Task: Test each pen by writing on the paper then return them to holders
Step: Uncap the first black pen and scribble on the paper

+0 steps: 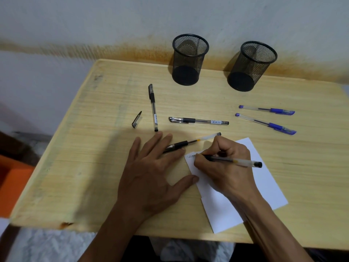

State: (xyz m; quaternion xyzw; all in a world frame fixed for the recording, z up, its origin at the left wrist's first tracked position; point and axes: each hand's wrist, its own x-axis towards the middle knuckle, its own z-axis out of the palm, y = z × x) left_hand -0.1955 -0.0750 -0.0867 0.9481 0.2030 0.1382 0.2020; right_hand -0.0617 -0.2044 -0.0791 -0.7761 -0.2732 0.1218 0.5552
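My right hand (226, 165) grips an uncapped black pen (239, 162), its tip on the top left corner of the white paper (264, 176), where a small scribble shows. My left hand (151, 174) lies flat on the table, thumb touching the paper's left edge. Another black pen (196, 140) lies partly under its fingertips. Two more black pens (153, 108) (198, 121) and a loose black cap (137, 119) lie further back. Two blue pens (266, 110) (266, 123) lie to the right. Two black mesh holders (188, 59) (251, 66) stand at the back.
The wooden table (94, 148) stands against a stained white wall (113, 25). An orange object (11, 182) sits beyond the table's left edge. White cloth shows below the front edge.
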